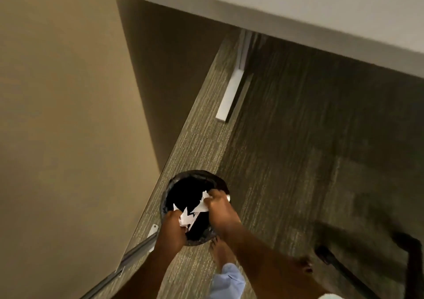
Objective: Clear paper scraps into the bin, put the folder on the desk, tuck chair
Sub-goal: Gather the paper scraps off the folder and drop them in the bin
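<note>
A round bin (183, 177) lined with a black bag stands on the carpet close to the wall. Both my hands hover over its mouth. My left hand (171, 228) clutches white paper scraps (188, 217) above the near rim. My right hand (219, 203) grips more of the same scraps over the right rim. The torn white pieces hang between the two hands above the dark opening. The white desk (298, 7) runs across the top right. The folder is not in view. The dark base of a chair (335, 261) shows at the lower right.
A beige wall (68, 115) fills the left side. A white desk leg foot (229, 96) rests on the grey carpet beyond the bin. A metal floor track (135, 252) runs along the wall's base. My bare feet stand just behind the bin.
</note>
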